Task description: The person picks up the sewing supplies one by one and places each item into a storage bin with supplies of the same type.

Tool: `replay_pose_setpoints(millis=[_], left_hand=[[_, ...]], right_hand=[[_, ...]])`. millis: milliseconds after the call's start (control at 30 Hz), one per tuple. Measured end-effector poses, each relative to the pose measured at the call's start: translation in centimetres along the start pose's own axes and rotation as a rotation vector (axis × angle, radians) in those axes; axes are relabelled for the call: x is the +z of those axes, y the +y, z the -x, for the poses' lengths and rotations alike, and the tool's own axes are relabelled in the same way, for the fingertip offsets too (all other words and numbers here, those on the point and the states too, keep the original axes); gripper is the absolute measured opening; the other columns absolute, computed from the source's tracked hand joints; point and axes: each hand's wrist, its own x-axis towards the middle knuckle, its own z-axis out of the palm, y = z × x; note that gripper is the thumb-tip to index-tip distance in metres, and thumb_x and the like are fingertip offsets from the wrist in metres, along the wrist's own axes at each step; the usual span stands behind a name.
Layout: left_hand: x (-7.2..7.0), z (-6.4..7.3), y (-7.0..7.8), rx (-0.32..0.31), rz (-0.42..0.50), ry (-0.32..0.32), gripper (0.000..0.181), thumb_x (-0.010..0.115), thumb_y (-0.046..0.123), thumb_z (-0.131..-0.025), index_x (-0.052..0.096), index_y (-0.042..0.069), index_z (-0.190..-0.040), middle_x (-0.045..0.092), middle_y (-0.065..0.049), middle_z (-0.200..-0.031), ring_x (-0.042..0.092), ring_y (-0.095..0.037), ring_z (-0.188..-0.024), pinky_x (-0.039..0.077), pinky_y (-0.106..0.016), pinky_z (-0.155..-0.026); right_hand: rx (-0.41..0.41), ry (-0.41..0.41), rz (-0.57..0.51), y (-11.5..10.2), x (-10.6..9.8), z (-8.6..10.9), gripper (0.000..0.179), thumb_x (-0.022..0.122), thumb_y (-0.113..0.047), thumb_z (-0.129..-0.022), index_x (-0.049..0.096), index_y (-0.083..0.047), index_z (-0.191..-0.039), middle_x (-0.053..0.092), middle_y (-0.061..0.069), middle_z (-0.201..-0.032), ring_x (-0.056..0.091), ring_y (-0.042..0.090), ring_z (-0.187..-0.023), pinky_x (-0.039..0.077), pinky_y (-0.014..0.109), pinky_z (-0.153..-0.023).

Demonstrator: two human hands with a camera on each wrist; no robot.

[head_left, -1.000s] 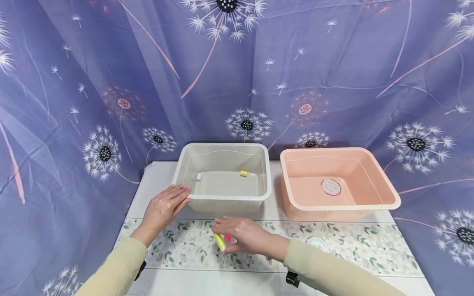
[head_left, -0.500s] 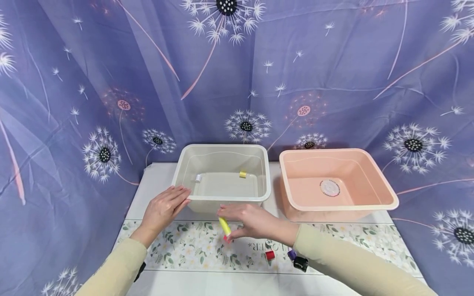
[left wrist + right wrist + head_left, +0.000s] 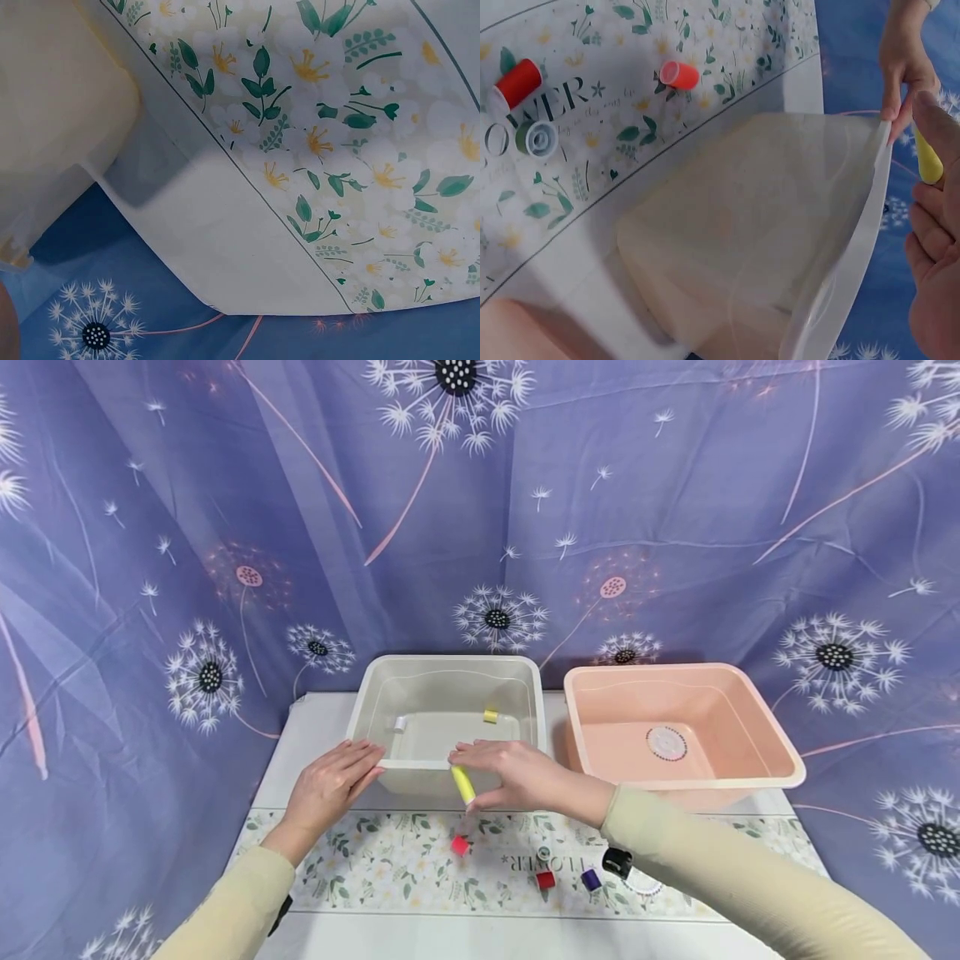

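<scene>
My right hand [image 3: 517, 774] pinches a bright yellow cylinder with a pale end [image 3: 462, 784] between thumb and fingers, over the front rim of the grey basin [image 3: 480, 667]. In the right wrist view, part of the yellow cylinder [image 3: 928, 159] shows beside the fingers. My left hand [image 3: 330, 783] grips the basin's front left corner, thumb outside and fingers over the rim. Inside the basin lie a white spool [image 3: 400, 723] and a yellow spool [image 3: 491, 716]. On the table are a pinkish-red spool [image 3: 460, 846], a red spool [image 3: 545, 880], a purple spool [image 3: 591, 880] and an upright greenish spool [image 3: 537, 139].
A peach basin [image 3: 682, 670] stands to the right, holding a round white disc edged with small beads [image 3: 667, 743]. A similar disc [image 3: 645, 885] lies partly behind my right forearm. A flowered curtain [image 3: 420, 510] hangs close behind the table.
My right hand has lifted the yellow cylinder from the table area up and away to the basin's front rim. Spools formerly behind that arm now show. My left hand stays put.
</scene>
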Motion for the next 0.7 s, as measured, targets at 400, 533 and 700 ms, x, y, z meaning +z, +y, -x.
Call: replay_pose_setpoints(millis=[400,533,700], left_hand=[[0.1,0.0,0.0,0.016,0.002,0.029,0.063,0.042,0.05,-0.115,0.081,0.001,-0.117,0.081,-0.015,-0.109,0.079,-0.034,-0.1,0.064,-0.055,-0.093],[0.3,0.0,-0.2,0.031,0.001,0.055,0.061,0.042,0.05,-0.115,0.082,0.003,-0.116,0.082,-0.014,-0.107,0.079,-0.034,-0.098,0.064,-0.055,-0.091],[0.3,0.1,-0.4,0.033,0.003,0.058,0.061,0.041,0.049,-0.115,0.082,0.004,-0.116,0.082,-0.013,-0.107,0.079,-0.034,-0.098,0.064,-0.055,-0.09]], right_hand=[[0.043,0.02,-0.016,1.3,-1.3,-0.6,0.073,0.092,-0.038,-0.084,0.067,-0.005,-0.144,0.063,0.014,-0.149,0.062,0.032,-0.138,0.046,0.051,-0.121],[0.043,0.034,0.002,1.7,-1.6,-0.8,0.073,0.092,-0.038,-0.083,0.068,-0.004,-0.143,0.064,0.014,-0.148,0.063,0.032,-0.137,0.047,0.051,-0.12],[0.056,0.029,-0.008,2.0,-1.8,-1.3,0.071,0.093,-0.036,-0.084,0.068,-0.005,-0.143,0.065,0.014,-0.147,0.062,0.032,-0.138,0.047,0.05,-0.12]])
